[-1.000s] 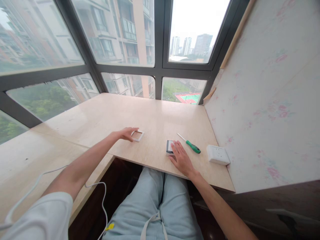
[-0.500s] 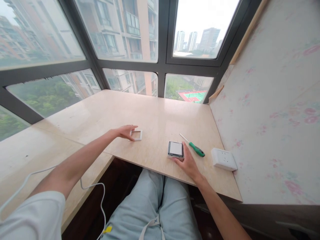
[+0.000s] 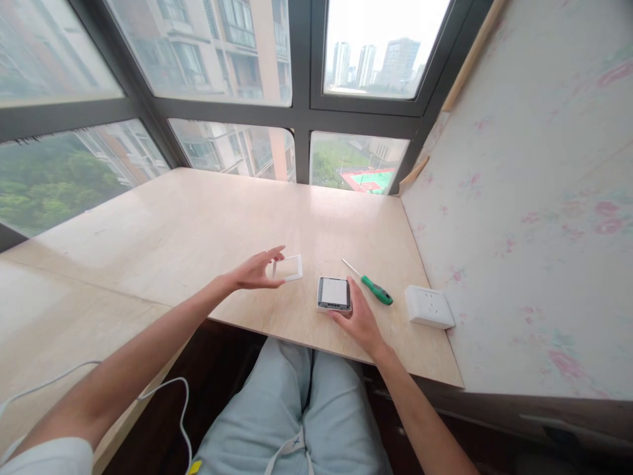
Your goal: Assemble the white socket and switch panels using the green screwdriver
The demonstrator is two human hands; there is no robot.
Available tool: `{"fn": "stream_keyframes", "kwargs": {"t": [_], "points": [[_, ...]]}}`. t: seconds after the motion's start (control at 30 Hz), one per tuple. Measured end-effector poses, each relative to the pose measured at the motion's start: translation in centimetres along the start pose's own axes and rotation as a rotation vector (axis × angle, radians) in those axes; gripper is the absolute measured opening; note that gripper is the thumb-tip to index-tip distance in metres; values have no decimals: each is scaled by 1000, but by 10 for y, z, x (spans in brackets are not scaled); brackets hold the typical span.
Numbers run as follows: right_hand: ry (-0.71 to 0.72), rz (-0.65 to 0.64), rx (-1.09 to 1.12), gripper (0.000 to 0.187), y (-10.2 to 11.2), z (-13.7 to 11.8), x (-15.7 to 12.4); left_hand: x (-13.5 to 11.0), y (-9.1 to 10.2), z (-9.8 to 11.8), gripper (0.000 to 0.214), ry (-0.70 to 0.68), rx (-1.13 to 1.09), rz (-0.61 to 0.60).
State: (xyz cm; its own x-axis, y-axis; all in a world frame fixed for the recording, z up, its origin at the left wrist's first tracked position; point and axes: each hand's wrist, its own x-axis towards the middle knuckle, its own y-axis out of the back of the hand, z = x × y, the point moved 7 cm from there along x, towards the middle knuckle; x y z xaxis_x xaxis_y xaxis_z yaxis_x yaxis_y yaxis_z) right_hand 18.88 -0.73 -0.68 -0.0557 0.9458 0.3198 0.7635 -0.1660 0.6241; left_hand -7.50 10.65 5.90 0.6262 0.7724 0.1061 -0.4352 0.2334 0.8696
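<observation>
A thin white square frame (image 3: 299, 266), a wall-switch cover by its look, is pinched at its left side by my left hand (image 3: 260, 269). It looks lifted a little off the tabletop and tilted. To its right a wall switch (image 3: 335, 292) lies face up on the tabletop, with a white rocker and a dark inner rim showing. My right hand (image 3: 363, 320) grips this switch from its right side and near edge, thumb toward me. Just beyond that hand lies a screwdriver (image 3: 376, 289) with a green handle, its shaft pointing away to the left.
A white socket box (image 3: 429, 307) stands at the right against the flowered wall (image 3: 519, 264). Windows border the far side of the pale tabletop (image 3: 222, 204). A white cable (image 3: 185, 402) hangs over the edge at lower left, near my legs (image 3: 287, 396).
My left hand has picked up the white frame and carried it right, toward the switch. My right hand keeps its hold on the switch. The whole view has shifted slightly.
</observation>
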Motion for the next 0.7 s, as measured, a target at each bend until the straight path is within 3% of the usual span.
{"fn": "stream_keyframes", "kwargs": {"t": [0.17, 0.33, 0.47, 0.7], "points": [[-22, -15, 23, 94, 1, -2, -1, 15, -13, 62, 93, -194, -6, -3], [-29, -36, 103, 96, 0, -1, -2, 26, -31, 107, 89, -320, 18, -18], [-44, -25, 247, 100, 2, 0, -3, 31, -51, 120, 91, -362, 47, -52], [-73, -47, 349, 101, 7, -3, -2, 34, -67, 112, 90, -307, -7, -52]]}}
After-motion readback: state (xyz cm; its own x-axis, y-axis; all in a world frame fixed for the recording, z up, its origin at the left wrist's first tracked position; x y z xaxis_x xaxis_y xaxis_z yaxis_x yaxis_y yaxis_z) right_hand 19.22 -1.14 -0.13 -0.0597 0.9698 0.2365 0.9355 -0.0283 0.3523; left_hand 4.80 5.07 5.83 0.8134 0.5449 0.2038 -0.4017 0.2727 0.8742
